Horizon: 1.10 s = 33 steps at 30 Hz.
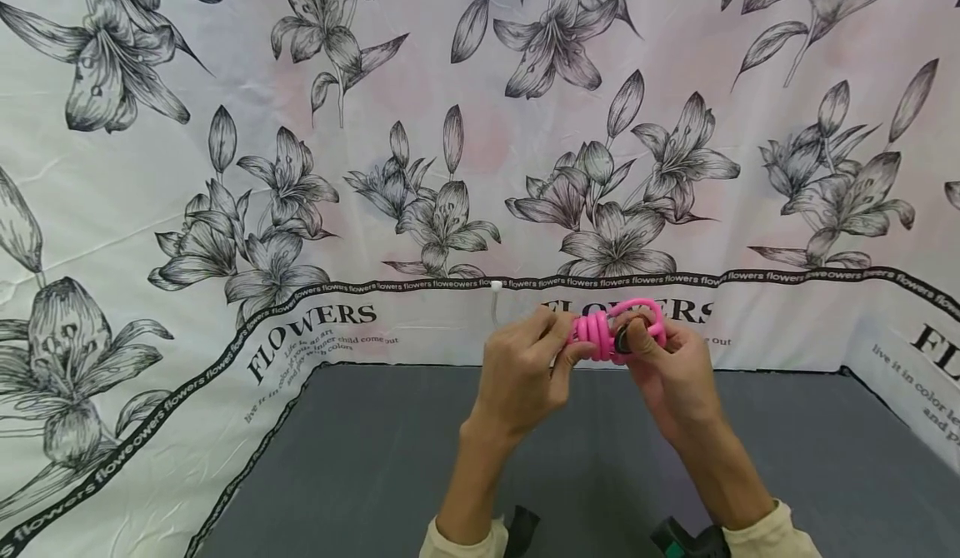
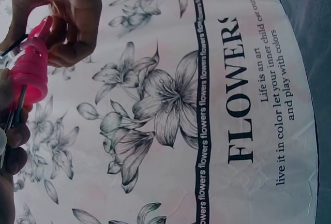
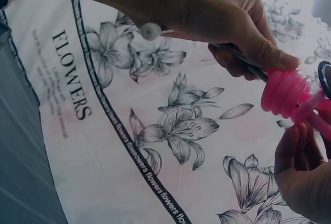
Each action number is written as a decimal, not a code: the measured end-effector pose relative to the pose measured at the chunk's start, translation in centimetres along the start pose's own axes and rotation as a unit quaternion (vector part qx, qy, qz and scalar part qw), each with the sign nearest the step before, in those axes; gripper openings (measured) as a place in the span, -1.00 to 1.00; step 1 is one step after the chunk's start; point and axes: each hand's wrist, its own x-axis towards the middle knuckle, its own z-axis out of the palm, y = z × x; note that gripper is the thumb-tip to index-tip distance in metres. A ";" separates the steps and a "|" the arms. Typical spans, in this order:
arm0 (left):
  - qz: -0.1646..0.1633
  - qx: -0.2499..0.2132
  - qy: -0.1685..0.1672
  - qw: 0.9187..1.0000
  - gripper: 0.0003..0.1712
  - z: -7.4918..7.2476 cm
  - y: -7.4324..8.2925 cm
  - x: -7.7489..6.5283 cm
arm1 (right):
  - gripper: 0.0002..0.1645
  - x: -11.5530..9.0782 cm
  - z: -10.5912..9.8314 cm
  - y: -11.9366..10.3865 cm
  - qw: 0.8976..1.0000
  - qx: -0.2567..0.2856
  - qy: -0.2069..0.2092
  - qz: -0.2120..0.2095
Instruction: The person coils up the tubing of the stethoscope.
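Note:
Both hands hold a stethoscope raised in front of the person, its pink tubing wound in several tight coils. My left hand grips the metal ear tubes and pinches the left end of the coils. One white ear tip sticks out past that hand. With thumb and fingers, my right hand pinches the black-rimmed chestpiece and the tubing at the right end. A loop of tubing arches over the right fingers. In the right wrist view the chestpiece is partly cut off by the frame edge.
Below the hands lies a dark grey table surface. A white cloth printed with black lilies and lettering stands behind it and along the sides. Dark straps and a black device sit near the wrists.

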 end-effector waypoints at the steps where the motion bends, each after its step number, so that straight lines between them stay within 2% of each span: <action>1: 0.003 -0.002 0.000 1.000 -0.70 0.0 0.1 0.1 | -0.74 0.0 0.0 0.0 1.000 0.007 -0.004 -0.008; 5: 0.003 -0.008 -0.007 1.000 -0.69 -0.1 0.4 0.2 | -0.78 0.0 0.2 0.2 0.999 0.042 0.004 -0.018; 12: -0.007 0.006 -0.004 1.000 -0.71 -0.2 0.5 0.0 | -0.72 0.1 1.0 0.5 0.997 -0.002 0.063 -0.043; 15: -0.013 0.013 0.003 1.000 -0.70 -0.2 0.5 0.1 | -0.72 0.2 1.2 0.5 0.996 -0.019 0.071 -0.054; 21: -0.030 0.016 0.013 0.999 -0.68 -0.6 0.3 0.1 | -0.74 0.3 1.0 0.5 0.997 -0.034 0.032 -0.054; 26: -0.030 0.022 0.018 0.999 -0.64 -0.9 0.0 0.0 | -0.71 0.3 0.5 0.4 0.998 -0.048 -0.012 -0.043; 33: -0.015 0.041 0.027 0.999 -0.62 -1.4 -0.2 0.2 | -0.60 0.2 -0.2 0.4 0.996 -0.019 -0.081 -0.040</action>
